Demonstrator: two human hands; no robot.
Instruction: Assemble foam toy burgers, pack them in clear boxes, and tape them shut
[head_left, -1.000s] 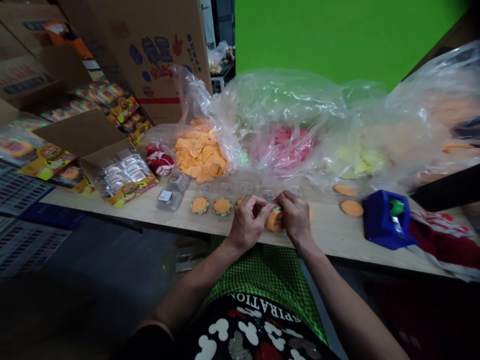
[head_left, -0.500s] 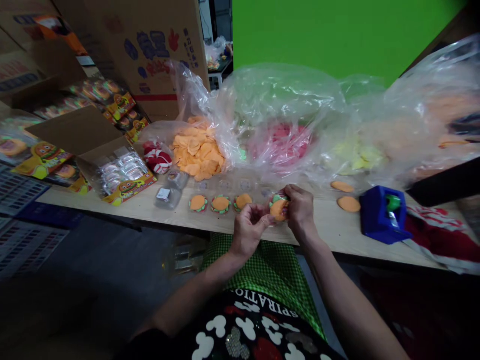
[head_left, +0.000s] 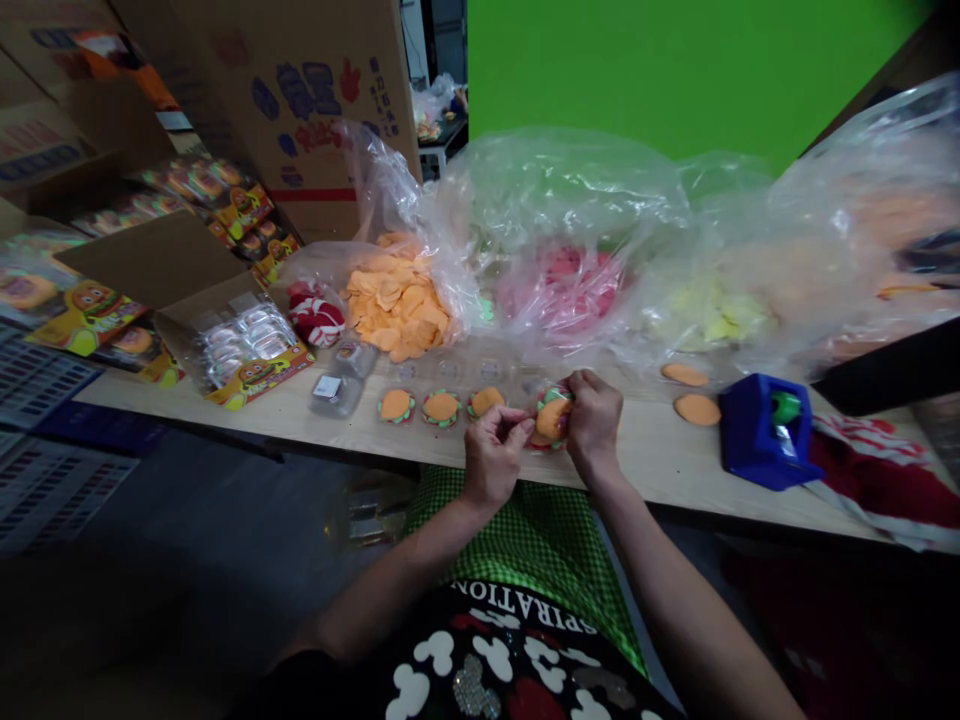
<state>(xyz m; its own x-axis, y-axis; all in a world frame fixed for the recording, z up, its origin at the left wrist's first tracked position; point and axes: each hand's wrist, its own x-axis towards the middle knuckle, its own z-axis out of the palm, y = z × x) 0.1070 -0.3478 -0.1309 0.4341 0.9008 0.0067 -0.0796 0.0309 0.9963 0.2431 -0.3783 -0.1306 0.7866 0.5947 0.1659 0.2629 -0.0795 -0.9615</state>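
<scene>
Head view, left to right. Far left: stacked cardboard boxes (head_left: 300,90) and yellow toy packs (head_left: 90,315), plus an open carton of clear blister packs (head_left: 244,345) at the table's left end. On the wooden table (head_left: 675,470) you have three finished toy burgers (head_left: 440,407) in a row, near the front edge, just left of your hands; those look done. Your left hand (head_left: 491,455) has its grip curled, thumb and fingertips pressed together; whether it pinches some small piece you cannot tell. Your right hand (head_left: 595,420) has its grip closed around a fourth toy burger (head_left: 552,418), held just above the table, right of the row and touching both hands' fingertips or nearly so. This one looks half assembled, so it is the piece in hand. Two loose orange discs (head_left: 697,408) lie further right, unused. Beside them sits a blue tape dispenser (head_left: 765,430), then red cloth (head_left: 892,490) at the far right edge. Behind everything: clear plastic bags (head_left: 570,200) of orange, pink and yellow parts, plenty left. Green wall (head_left: 675,70) at the back, dark floor below.
</scene>
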